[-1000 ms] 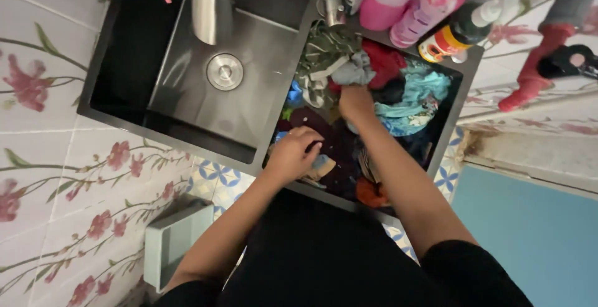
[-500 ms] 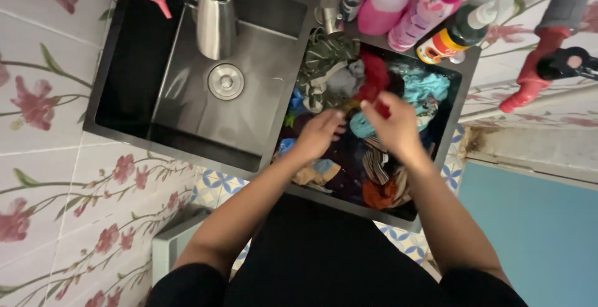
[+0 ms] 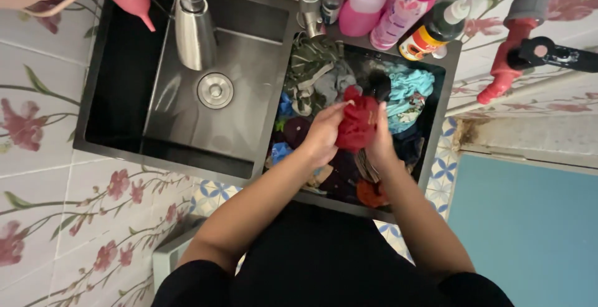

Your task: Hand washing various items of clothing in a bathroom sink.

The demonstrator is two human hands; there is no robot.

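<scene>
Both hands are now being brought together on a red cloth [image 3: 357, 125], which is being lifted up from the pile of clothes [image 3: 398, 104]; half a second back the hands were apart and flat over that pile, and the red cloth was lying deeper in it, nearer the tap.

Every place is being told from the drain plug [image 3: 215, 90] in the bare half of the dark sink [image 3: 118, 95]. The red cloth is being held to the right of the plug and a little nearer the person, above the full half of the sink; the left hand [image 3: 324, 134] is being pressed on the side of the cloth that faces the plug, with its fingers [image 3: 336, 111] being curled tight around the cloth; the right hand [image 3: 381, 140] is being pressed on the far side, with its fingers being closed on the cloth too.

The cloth is being bunched into a lump between the two hands, with its long way running from the person toward the bottles [image 3: 398, 8]; the left hand is the nearer one to the plug; both are touching the cloth alike.
</scene>
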